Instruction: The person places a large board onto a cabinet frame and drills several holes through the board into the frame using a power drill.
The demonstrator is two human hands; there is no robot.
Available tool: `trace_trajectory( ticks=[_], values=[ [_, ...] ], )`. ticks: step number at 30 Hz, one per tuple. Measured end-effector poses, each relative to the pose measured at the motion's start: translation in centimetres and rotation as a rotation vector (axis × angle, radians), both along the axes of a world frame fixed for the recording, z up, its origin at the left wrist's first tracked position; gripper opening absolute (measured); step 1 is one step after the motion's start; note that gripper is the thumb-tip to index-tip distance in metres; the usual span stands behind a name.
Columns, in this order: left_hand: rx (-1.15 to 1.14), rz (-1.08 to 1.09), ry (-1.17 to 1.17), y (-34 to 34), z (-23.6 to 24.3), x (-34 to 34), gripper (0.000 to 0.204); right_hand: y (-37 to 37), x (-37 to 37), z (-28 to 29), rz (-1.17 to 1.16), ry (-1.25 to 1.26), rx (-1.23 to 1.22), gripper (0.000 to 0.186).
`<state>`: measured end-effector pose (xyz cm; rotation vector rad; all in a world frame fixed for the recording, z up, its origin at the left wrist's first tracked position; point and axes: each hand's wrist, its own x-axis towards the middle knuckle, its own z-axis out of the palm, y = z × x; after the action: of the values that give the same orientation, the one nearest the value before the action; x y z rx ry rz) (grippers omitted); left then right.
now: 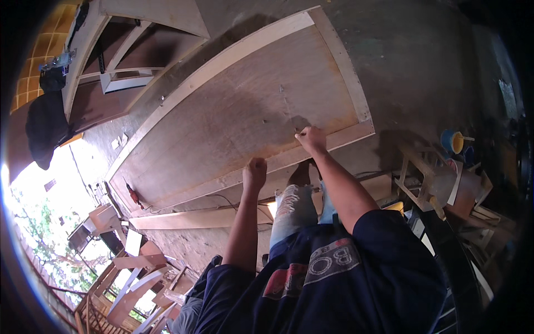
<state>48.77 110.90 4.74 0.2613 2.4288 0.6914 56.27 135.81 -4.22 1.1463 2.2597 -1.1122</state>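
Observation:
A large plywood panel (222, 122) edged with pale wooden strips lies flat in front of me. My right hand (311, 139) is closed in a pinch over the panel's near strip, towards its right end. Whatever its fingertips hold is too small to make out. Lower and to the left, my left hand (255, 171) is curled into a fist at the same near edge; its fingers hide anything inside. A few tiny bits, one of them a small metal-looking piece (281, 88), lie on the panel. Near its left end rests a red power tool (132, 196) with a cord.
An open wooden cabinet frame (128, 55) stands at the far left. A long board (189, 219) lies along the near side of the panel. Wooden stools (420, 172) and a blue bucket (451, 141) are at the right. Scrap wood (139, 278) is piled at the lower left.

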Motion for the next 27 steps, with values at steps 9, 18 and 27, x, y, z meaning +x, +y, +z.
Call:
trace_trajectory(
  ticks=[9,18,27],
  values=[
    [0.003,0.22,0.108,9.1,-8.6,-7.6,0.027,-0.8,-3.4,-1.4,-0.065,-0.103,0.032,0.03],
    [-0.037,0.129,0.117,11.2,-10.5,-8.1,0.022,-0.2,-5.0,-1.9,-0.062,-0.14,0.022,0.028],
    [0.358,0.132,0.019,15.2,-10.5,-5.8,0.015,6.3,-3.3,-0.8,-0.958,0.553,-1.05,0.017]
  ],
)
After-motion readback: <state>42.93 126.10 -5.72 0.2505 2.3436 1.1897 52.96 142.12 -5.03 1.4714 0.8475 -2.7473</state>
